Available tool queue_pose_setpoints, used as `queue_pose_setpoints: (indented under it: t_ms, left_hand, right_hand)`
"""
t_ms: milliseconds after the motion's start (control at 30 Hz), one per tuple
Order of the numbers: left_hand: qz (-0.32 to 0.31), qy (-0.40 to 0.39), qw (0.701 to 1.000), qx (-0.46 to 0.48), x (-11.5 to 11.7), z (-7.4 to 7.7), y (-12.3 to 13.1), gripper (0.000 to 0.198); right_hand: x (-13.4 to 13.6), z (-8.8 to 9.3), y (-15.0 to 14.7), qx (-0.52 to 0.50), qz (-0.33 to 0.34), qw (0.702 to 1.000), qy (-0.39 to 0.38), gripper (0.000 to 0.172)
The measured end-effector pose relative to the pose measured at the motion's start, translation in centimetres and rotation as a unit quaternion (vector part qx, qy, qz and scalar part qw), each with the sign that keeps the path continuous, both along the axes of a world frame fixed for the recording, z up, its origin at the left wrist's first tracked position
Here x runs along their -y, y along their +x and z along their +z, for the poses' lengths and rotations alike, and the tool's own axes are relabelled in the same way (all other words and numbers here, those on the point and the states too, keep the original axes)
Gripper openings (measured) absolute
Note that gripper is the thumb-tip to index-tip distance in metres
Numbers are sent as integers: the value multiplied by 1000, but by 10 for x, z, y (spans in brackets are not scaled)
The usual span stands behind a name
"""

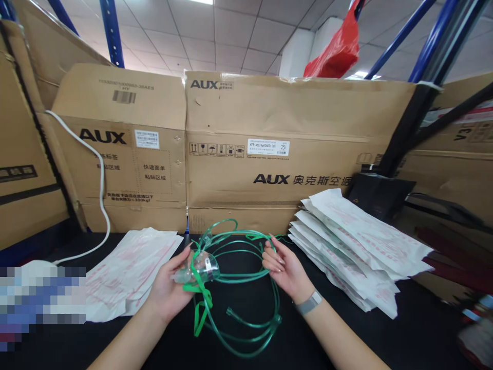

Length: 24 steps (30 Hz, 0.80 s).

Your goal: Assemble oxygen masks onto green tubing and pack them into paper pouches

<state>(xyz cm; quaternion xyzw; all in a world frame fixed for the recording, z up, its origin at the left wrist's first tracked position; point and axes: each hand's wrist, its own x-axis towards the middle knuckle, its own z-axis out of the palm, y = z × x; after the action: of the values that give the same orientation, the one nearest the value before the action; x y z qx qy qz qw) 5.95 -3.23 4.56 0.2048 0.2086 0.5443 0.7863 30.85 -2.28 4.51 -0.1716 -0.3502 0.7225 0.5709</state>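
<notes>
A clear oxygen mask [204,268] with a green elastic strap [200,313] rests in my left hand [169,288], whose fingers close around its side. Green tubing [242,278] runs from the mask in wide loops across to my right hand [283,264]. There the fingers are curled around several strands of it. One loop of the tubing hangs lower, between my forearms, and its free end with a connector [229,311] points left. A wristband with a pale face [316,298] circles my right wrist.
White paper pouches with red print [358,241] are stacked at the right, and more pouches [134,267] lie at the left. Cardboard boxes [239,190] wall off the back of the black table [162,349]. A white cable [102,190] hangs at the left; a black box [379,195] stands back right.
</notes>
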Motion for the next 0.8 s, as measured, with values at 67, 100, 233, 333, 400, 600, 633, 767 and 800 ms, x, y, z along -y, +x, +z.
queue_pose_setpoints:
  t_ms: [67,100,233,333,400,600,633,767,800]
  left_hand:
    - [9,-3,1000,0,-1,-1,0,23]
    - [16,-1,1000,2,-2,-2,0,23]
    - [37,15,999,-20,-6,-4,0,19]
    - [7,33,995,-93,-3,-3,2,15]
    - [-53,72,983,-160,2,-2,6,11]
    - [-191,180,918,-296,17,-5,21,27]
    - [-192,177,921,-288,18,-6,22,24]
    - [-138,90,971,-174,10,-8,15,10]
    - [-119,57,983,-127,6,-7,11,12]
  right_hand:
    - [0,2,2,-5,-9,1000,7,18]
    - [1,2,1,-5,-11,1000,11,16]
    - [9,-4,-14,27,16,999,7,13]
    - [15,-10,-25,74,69,995,-13,16]
    - [17,-11,-28,98,95,990,-35,20]
    - [23,-6,-30,95,115,987,-66,26]
    - [24,-5,-31,88,104,989,-63,21]
    - [24,-2,-33,26,39,998,-44,35]
    - [22,-1,-31,13,38,998,-39,39]
